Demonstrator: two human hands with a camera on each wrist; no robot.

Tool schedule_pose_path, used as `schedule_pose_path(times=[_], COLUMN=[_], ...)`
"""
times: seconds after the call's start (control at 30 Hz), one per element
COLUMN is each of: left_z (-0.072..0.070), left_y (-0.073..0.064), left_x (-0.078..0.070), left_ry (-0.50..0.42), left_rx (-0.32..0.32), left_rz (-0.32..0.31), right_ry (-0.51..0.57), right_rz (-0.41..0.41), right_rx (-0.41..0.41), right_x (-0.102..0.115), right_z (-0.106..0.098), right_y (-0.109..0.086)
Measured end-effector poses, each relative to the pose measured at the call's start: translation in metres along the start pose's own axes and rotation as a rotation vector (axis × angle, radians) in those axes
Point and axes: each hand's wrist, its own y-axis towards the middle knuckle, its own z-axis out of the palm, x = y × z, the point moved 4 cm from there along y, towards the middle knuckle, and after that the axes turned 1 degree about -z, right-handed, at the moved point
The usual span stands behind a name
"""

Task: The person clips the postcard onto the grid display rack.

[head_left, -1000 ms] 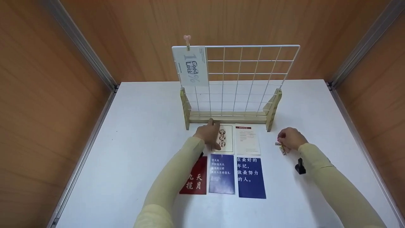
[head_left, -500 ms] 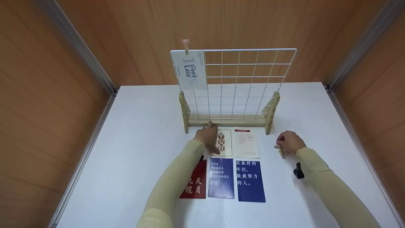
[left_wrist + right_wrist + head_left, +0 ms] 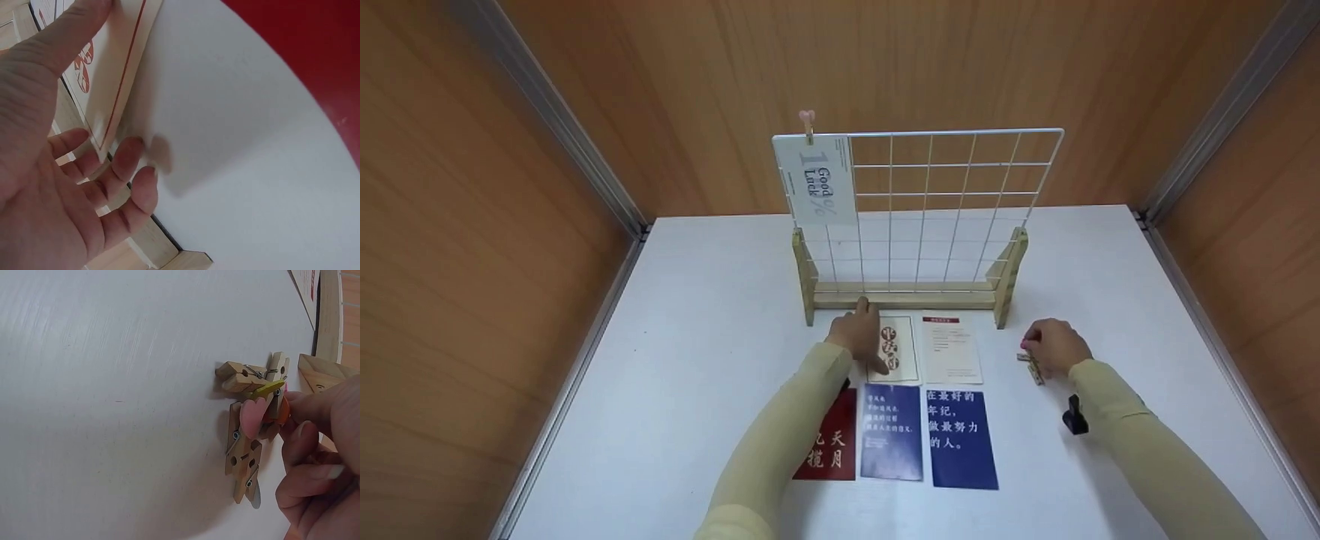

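On a white tabletop (image 3: 720, 315), left fingers (image 3: 144, 188) loosely grip a cream card (image 3: 109, 67); right fingers (image 3: 315, 408) pinch a clothespin (image 3: 284, 410).

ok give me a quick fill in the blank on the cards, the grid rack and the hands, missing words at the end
1. The hanging card on the grid rack reads "Good ____".
2. The single clothespin at the rack's top has a ____ heart-shaped end.
3. In the row nearest the person, left of the two blue cards, lies a ____ card.
4. The wooden clothespins lie by the person's ____ hand.

Missing words: Luck; pink; red; right.
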Motion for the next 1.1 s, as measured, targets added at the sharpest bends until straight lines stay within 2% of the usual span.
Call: schedule_pose_path(times=[0.23,0.3,0.57,0.77,0.9,1.1], left_z=[-0.003,-0.006,-0.022,-0.032,-0.034,-0.040], left_y=[0.002,0.002,0.000,-0.004,-0.004,-0.007], left_x=[0.002,0.001,-0.003,-0.005,-0.006,-0.008], left_ry=[-0.054,-0.060,-0.076,-0.115,-0.160,-0.193], left_rx=[-0.106,-0.114,-0.137,-0.141,-0.143,-0.161], left_rz=[0.031,0.042,0.064,0.068,0.048,0.039], right_ry=[-0.006,-0.007,0.046,0.029,0.020,-0.025], right_rz=[-0.087,-0.094,-0.025,-0.047,-0.050,-0.094], right_rx=[-0.092,-0.097,-0.065,-0.105,-0.130,-0.178], right_x=[0.003,0.004,0.003,0.002,0.002,0.004], right_z=[-0.001,-0.002,-0.007,-0.014,-0.016,-0.017], right_y=[-0.004,-0.006,-0.010,-0.013,-0.014,-0.012])
